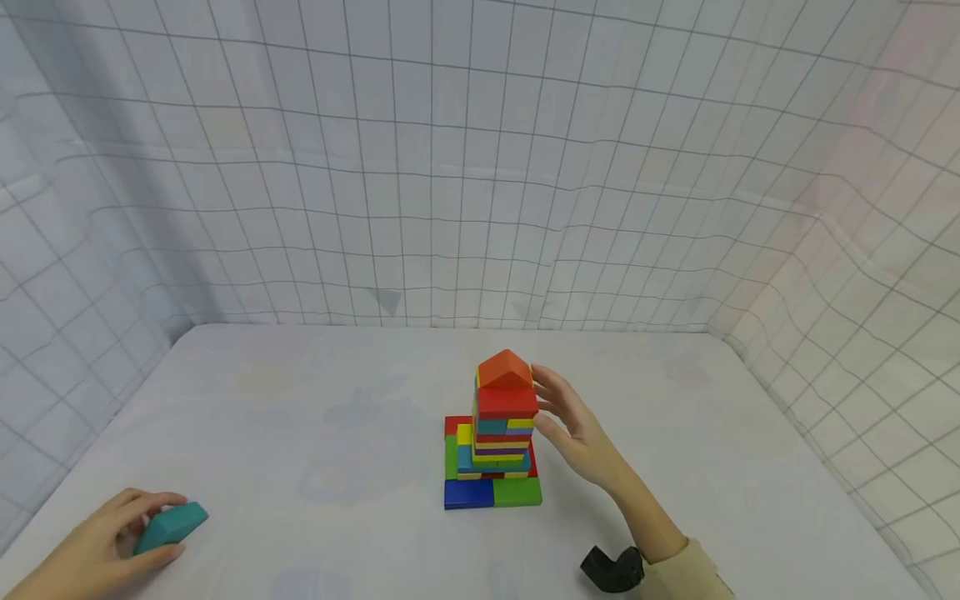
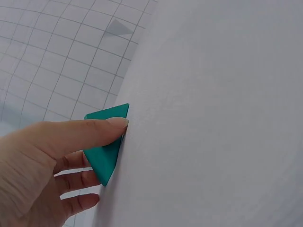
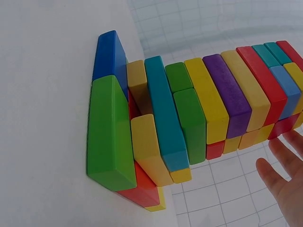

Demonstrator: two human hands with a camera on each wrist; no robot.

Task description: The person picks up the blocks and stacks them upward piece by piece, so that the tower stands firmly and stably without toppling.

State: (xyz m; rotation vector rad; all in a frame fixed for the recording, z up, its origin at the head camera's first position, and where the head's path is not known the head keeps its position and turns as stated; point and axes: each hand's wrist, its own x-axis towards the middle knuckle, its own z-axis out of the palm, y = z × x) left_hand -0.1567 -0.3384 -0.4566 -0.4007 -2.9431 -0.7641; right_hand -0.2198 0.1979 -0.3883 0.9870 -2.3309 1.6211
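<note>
A tower of coloured wooden blocks (image 1: 501, 446) stands at the table's middle, topped by an orange triangular block (image 1: 506, 369). Beside its upper right side is my right hand (image 1: 573, 429), fingers loosely extended; whether the fingertips touch the blocks is hard to tell. In the right wrist view, the stacked layers (image 3: 194, 109) fill the middle, and part of the right hand (image 3: 289, 182) shows at the edge. At the table's left, my left hand (image 1: 105, 542) grips a teal triangular block (image 1: 172, 525) between thumb and fingers. The left wrist view shows that block (image 2: 106, 158) close to the tabletop.
The white table (image 1: 337, 400) is bounded by a grid-patterned cloth (image 1: 420, 183) at the back and sides. Flat blue (image 1: 468, 494) and green blocks (image 1: 517, 492) form the tower's front base. A black curved object (image 1: 613, 571) sits by the right wrist.
</note>
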